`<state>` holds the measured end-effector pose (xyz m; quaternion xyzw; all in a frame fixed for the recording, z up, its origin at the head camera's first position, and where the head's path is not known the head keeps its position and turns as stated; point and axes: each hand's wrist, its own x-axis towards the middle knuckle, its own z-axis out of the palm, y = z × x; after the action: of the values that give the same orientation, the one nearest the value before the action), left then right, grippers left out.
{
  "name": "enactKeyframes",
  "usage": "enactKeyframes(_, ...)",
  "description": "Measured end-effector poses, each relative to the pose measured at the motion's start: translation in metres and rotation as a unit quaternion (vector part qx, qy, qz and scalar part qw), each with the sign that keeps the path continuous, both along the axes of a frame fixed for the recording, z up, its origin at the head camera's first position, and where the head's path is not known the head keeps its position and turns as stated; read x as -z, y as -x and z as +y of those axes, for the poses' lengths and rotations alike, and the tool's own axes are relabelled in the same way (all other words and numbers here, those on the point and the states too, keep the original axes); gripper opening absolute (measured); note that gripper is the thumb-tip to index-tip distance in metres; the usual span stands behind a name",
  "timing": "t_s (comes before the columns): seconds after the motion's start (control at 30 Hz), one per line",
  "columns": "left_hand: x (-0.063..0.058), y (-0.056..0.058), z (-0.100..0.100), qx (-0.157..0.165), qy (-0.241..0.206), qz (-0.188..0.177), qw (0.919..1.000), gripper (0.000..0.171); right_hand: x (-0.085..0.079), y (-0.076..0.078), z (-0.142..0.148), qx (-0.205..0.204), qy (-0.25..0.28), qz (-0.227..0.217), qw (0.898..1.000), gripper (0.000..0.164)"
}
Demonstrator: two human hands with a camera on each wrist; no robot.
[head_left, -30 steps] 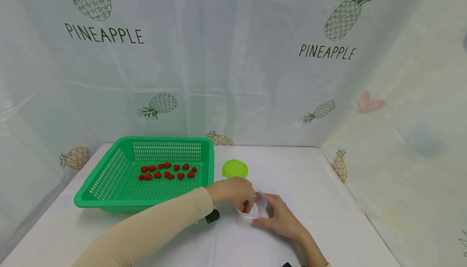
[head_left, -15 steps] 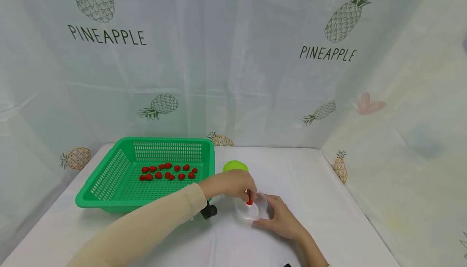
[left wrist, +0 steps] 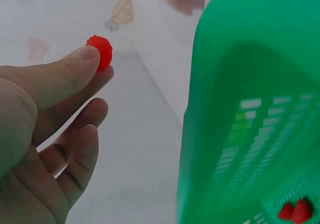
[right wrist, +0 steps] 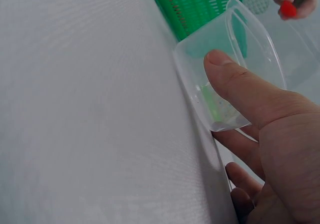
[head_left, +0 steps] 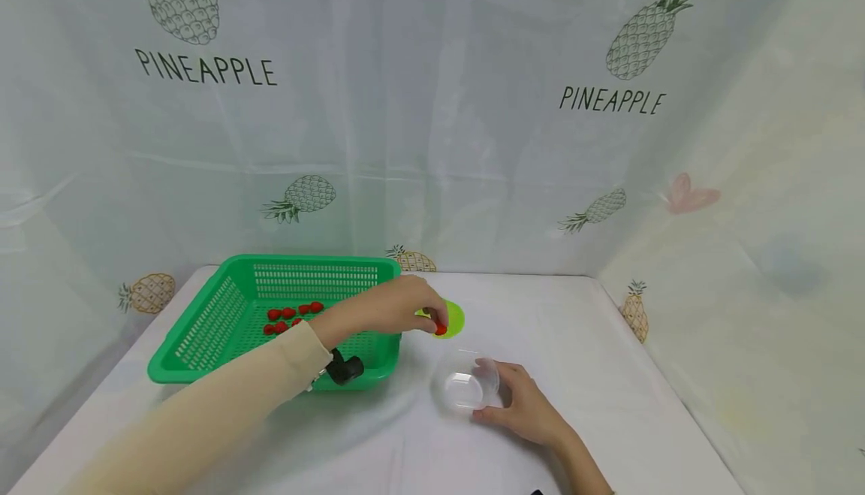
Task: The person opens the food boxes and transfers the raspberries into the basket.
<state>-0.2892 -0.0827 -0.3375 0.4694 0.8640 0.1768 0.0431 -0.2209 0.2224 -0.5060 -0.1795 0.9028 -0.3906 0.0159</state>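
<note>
My left hand (head_left: 399, 306) pinches a raspberry (left wrist: 101, 51) between thumb and forefinger, the other fingers loosely bent. In the head view it is raised near the basket's right rim, in front of a lime-green round lid (head_left: 456, 321) that it partly covers. My right hand (head_left: 523, 408) holds a clear plastic cup (head_left: 465, 382) at its right side, thumb and fingers round the wall. The cup stands upright on the table, and no berry shows inside it. Several red berries (head_left: 288, 313) lie in the green basket (head_left: 177, 356); my left arm hides others.
The basket takes up the left of the white-covered table (head_left: 541, 315). A black wrist camera (head_left: 345, 369) on my left arm is close to the basket's front right corner. A white curtain (head_left: 432, 104) with pineapple prints hangs behind.
My left hand has risen out of the cup with the raspberry and moved up and left toward the basket. My right hand has stayed on the cup.
</note>
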Motion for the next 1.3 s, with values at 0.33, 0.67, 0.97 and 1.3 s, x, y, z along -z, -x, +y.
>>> enactKeyframes(0.33, -0.025, 0.003, -0.071, -0.091, -0.026, -0.002, 0.9955, 0.015, 0.0, 0.002, 0.0, -0.002, 0.001, 0.017, 1.0, 0.083)
enactKeyframes(0.67, -0.014, 0.01, -0.136, -0.134, -0.01, 0.015, 0.9908, 0.013, 0.0, 0.001, 0.002, 0.0, 0.006, 0.003, 1.0, 0.084)
enactKeyframes(0.97, -0.001, 0.014, -0.19, -0.17, 0.014, 0.01, 0.9854, 0.01, -0.001, 0.0, 0.002, -0.003, 0.007, 0.005, 1.0, 0.084)
enactKeyframes(1.3, 0.023, 0.018, -0.214, -0.182, 0.065, -0.046, 0.9801, 0.008, 0.0, 0.0, 0.001, 0.0, 0.004, -0.002, 1.0, 0.084)
